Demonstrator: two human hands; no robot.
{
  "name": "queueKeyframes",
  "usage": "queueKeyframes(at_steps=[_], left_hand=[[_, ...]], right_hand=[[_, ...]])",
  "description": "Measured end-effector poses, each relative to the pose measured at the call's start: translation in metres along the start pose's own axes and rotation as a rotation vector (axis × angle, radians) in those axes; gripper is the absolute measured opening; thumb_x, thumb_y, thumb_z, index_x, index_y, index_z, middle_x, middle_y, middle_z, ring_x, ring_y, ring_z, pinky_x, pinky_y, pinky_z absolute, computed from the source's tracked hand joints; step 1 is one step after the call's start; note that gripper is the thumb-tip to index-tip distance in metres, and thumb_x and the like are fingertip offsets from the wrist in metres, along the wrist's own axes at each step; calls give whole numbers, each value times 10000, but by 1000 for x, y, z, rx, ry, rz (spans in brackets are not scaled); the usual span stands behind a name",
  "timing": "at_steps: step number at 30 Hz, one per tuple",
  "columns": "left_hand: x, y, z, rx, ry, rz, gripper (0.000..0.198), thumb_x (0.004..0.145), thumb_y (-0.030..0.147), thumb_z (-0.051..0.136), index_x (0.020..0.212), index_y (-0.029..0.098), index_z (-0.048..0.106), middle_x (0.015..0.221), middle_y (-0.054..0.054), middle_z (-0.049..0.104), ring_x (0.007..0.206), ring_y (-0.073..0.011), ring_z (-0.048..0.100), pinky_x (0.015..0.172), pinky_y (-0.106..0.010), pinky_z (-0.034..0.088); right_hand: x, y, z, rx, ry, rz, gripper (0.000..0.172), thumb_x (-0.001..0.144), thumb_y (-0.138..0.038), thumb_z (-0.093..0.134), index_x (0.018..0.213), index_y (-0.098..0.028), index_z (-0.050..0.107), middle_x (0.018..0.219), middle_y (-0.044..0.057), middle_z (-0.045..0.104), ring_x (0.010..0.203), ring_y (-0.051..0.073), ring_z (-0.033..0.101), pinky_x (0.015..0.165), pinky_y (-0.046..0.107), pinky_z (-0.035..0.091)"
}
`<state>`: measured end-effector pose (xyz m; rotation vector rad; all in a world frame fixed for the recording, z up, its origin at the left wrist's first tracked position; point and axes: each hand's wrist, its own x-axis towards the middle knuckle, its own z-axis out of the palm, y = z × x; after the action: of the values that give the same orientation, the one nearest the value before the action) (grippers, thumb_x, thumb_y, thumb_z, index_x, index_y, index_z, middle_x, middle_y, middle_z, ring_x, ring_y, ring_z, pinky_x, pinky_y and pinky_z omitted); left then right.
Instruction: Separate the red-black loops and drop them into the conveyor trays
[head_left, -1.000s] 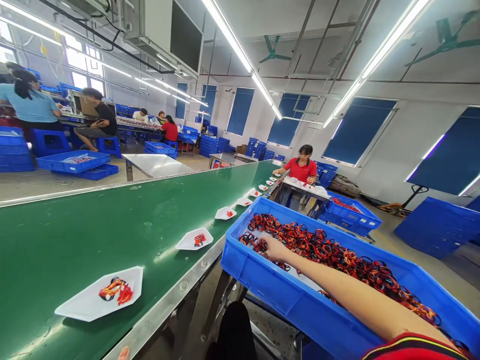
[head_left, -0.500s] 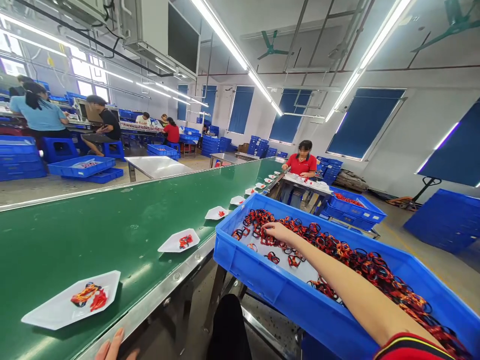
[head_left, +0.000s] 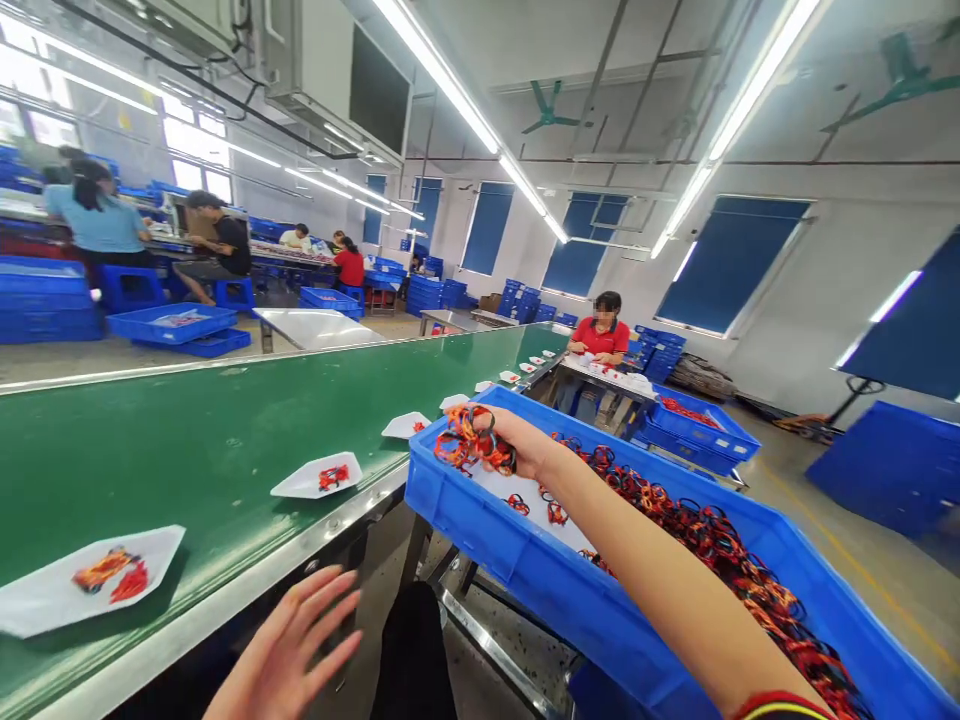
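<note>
The right hand [head_left: 525,445] grips a tangle of red, orange and black bands [head_left: 469,445], lifted just above the near end of the blue plastic crate [head_left: 517,590]. Its fingers curl closed through the loops, with the bunch hanging out past the fingertips on the side toward the belt. The bands are knotted together in a loose mass, so a pinch from the crate seems to bring up several at once.

Below the hand, a few loose loops [head_left: 555,513] lie on the pale crate floor [head_left: 529,500], while the main heap of bands [head_left: 712,530] runs toward the crate's far corner. The crate stands right against the green conveyor belt [head_left: 187,450], probably so that the bands stay within easy reach of it.

The left hand [head_left: 281,645] is open and empty, its fingers spread, near the belt's metal edge [head_left: 225,570]. White trays [head_left: 45,600] sit in a line along the belt, each carrying a small red and orange bunch. Farther off, a co-worker [head_left: 600,340] in a red shirt stands at a table.
</note>
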<state>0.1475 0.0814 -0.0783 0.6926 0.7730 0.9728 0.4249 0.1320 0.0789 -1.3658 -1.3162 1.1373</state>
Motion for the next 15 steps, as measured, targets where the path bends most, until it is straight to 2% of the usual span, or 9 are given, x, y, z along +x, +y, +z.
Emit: queueKeyframes(at_steps=[2,4,5,7,9,11,12,15], left_hand=[[-16,9,27,-264,-41,-222,609,725,644,454,1161,235,571,1268,-120,576,1185,-347,485,914,-553,443],[-29,7,30,-413,-96,-327,627,723,637,471,1163,204,575,1207,-144,612,1116,-353,544,903,-578,431],[-34,2,22,-445,-100,-367,598,729,614,488,1129,183,597,1134,-146,650,1047,-349,589,889,-580,435],[-45,-14,-5,-474,-69,-455,494,737,547,536,1017,155,649,962,-130,705,928,-334,643,858,-555,460],[-58,-33,-36,-548,8,-456,430,728,491,577,903,111,676,878,-140,713,956,-329,633,863,-481,477],[-75,-48,-59,-629,85,-464,326,736,423,604,828,120,682,839,-119,716,920,-283,648,843,-395,495],[-84,-52,-64,-668,111,-472,293,739,419,608,796,140,678,818,-96,717,872,-257,659,809,-364,508],[-102,-56,-63,-712,114,-445,267,759,416,597,650,175,632,688,-49,694,679,-204,662,673,-321,527]], right_hand=[[-25,1,45,1,-158,-97,317,729,-224,575,1031,-173,655,764,3,682,573,142,612,499,231,485],[-54,22,96,-81,-290,-259,321,715,-184,552,1015,-224,659,815,-18,689,672,161,645,577,246,513],[-69,40,123,-154,-287,-331,359,710,-152,523,1032,-250,648,862,-23,691,721,163,651,613,244,518],[-96,85,174,-296,-227,-446,444,698,-140,507,1109,-281,599,968,-10,689,814,178,656,687,248,524],[-117,133,217,-467,-219,-601,551,612,-206,590,1159,-267,564,1009,42,684,817,241,661,634,282,539],[-133,167,244,-499,-175,-622,633,561,-211,604,1187,-266,527,1010,58,681,799,259,659,635,308,547],[-139,176,251,-502,-191,-620,662,554,-200,599,1205,-268,505,1026,59,673,815,261,653,666,320,548],[-149,175,249,-498,-329,-608,719,571,-145,570,1268,-266,444,1126,60,622,934,251,605,818,349,514]])
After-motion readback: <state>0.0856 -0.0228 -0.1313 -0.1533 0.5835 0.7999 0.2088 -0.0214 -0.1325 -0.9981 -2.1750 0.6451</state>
